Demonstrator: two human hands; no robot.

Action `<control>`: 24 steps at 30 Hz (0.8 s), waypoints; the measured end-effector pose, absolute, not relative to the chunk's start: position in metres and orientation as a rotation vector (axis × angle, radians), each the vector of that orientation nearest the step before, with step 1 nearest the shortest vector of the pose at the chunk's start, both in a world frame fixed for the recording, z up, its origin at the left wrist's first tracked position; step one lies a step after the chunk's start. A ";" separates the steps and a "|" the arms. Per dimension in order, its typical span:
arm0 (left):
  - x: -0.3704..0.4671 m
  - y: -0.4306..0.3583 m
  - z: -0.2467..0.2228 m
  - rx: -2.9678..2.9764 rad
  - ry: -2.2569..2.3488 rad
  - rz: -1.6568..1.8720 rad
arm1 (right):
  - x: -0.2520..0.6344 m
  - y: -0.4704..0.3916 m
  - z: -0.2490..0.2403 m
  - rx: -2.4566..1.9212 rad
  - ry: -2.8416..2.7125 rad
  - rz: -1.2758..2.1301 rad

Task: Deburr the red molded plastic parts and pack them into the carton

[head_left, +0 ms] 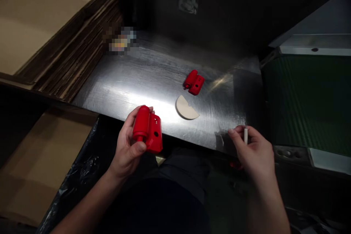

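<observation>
My left hand (124, 148) is closed around a red plastic part (141, 124), a ribbed-ended cylinder joined to a flat plate with a dark round hole. It is held just off the front edge of the metal table (123, 76). Over the table's right front corner, my right hand (255, 150) pinches a short, thin white stick-like piece (245, 136); its exact kind is unclear. A second red plastic part (194, 82) of similar shape lies on the metal surface. Just in front of it rests a beige half-disc (186, 108).
Stacked cardboard sheets (68, 33) rise at the left. A green ribbed conveyor belt (309, 98) with a pale metal frame runs along the right. Black plastic film (79, 175) hangs at the lower left, beside more cardboard (41, 164). Behind the table stands a dark panel (219, 14).
</observation>
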State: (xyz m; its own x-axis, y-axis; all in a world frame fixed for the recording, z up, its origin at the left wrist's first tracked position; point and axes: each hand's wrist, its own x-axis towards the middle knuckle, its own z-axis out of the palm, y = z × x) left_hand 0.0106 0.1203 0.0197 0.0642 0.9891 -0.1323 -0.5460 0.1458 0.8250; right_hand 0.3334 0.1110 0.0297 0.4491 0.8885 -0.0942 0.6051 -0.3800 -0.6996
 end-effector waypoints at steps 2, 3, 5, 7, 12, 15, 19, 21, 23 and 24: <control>0.010 0.118 0.019 0.679 0.812 1.287 | 0.337 0.112 0.029 -2.014 -1.024 0.868; 0.010 0.116 0.018 0.675 0.804 1.277 | 0.337 0.112 0.030 -1.949 -0.915 0.959; 0.010 0.113 0.017 0.665 0.791 1.264 | 0.333 0.112 0.032 -1.824 -0.788 1.094; 0.011 0.112 0.016 0.648 0.780 1.261 | 0.329 0.112 0.033 -1.762 -0.726 1.161; 0.011 0.114 0.019 0.655 0.755 1.253 | 0.328 0.112 0.030 -1.722 -0.688 1.161; 0.011 0.117 0.021 0.647 0.729 1.252 | 0.331 0.111 0.029 -1.738 -0.706 1.142; 0.013 0.120 0.018 0.583 0.700 1.258 | 0.337 0.113 0.028 -1.917 -0.797 1.011; 0.015 0.121 0.015 0.547 0.695 1.256 | 0.343 0.118 0.026 -2.185 -0.976 0.795; 0.017 0.121 0.012 0.505 0.709 1.258 | 0.350 0.125 0.023 -2.379 -1.196 0.579; 0.018 0.122 0.010 0.481 0.726 1.261 | 0.353 0.128 0.020 -2.411 -1.280 0.516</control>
State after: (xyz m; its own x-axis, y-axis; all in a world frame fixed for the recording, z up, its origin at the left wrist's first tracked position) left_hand 0.0177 0.1216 0.0102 0.1328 0.9654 -0.2246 -0.6794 0.2537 0.6885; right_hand 0.3534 0.1279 0.0202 0.5227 0.8395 -0.1484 0.7075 -0.5242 -0.4740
